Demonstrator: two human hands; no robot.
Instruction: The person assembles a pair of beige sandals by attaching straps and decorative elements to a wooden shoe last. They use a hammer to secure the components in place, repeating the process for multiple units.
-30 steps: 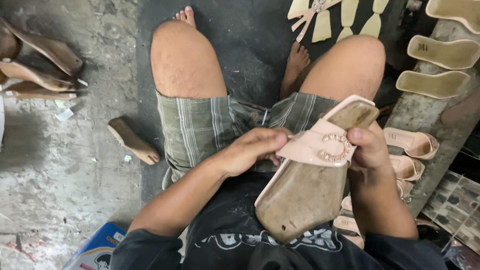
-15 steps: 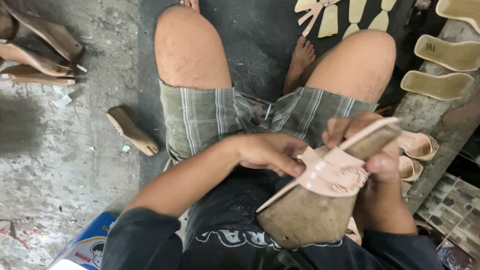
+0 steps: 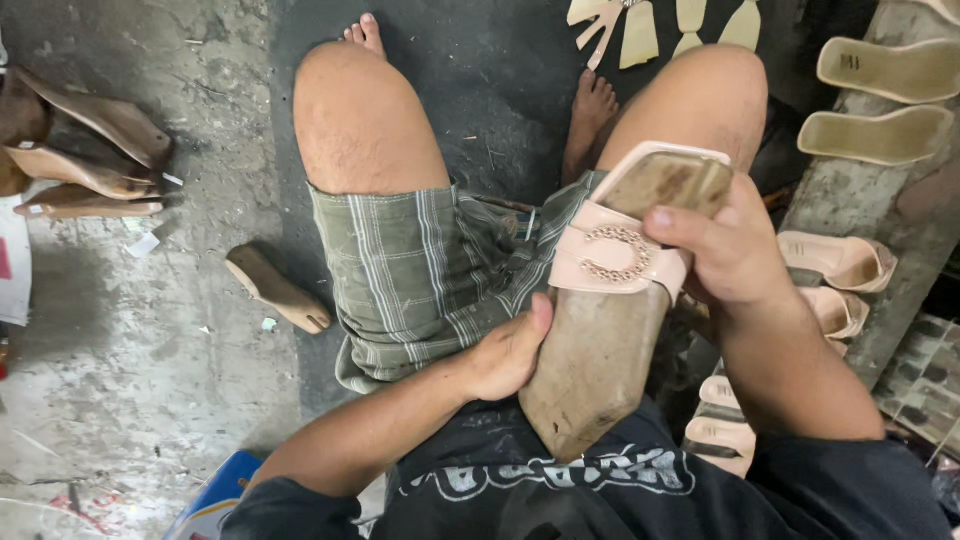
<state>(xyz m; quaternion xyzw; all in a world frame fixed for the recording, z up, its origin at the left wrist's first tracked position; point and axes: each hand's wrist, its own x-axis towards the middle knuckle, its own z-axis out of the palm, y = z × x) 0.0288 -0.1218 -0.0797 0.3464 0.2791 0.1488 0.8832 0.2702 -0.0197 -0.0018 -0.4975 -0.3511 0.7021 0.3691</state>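
Gripping a wooden shoe last (image 3: 600, 350) over your lap | left hand (image 3: 510, 355) wraps its heel end, thumb pressed on the side | right hand (image 3: 730, 255) clasps the toe end, fingers curled over a pink strap (image 3: 615, 255) with ring ornament | spare last (image 3: 275, 290) lies on floor, well apart.

Seated person in plaid shorts (image 3: 420, 280), barefoot on concrete floor (image 3: 130, 400), holds wooden shoe last (image 3: 600, 350) across lap. Pale pink sandal upper (image 3: 615, 255) with ring-shaped beaded buckle (image 3: 613, 254) stretched over last. Left hand (image 3: 505, 355) grips last's side near heel end; right hand (image 3: 725, 250) clasps toe end, thumb on top. Spare last (image 3: 275, 290) lies on floor at left, more lasts (image 3: 85, 160) piled farther left. Beige insoles (image 3: 880, 100) laid out at right.
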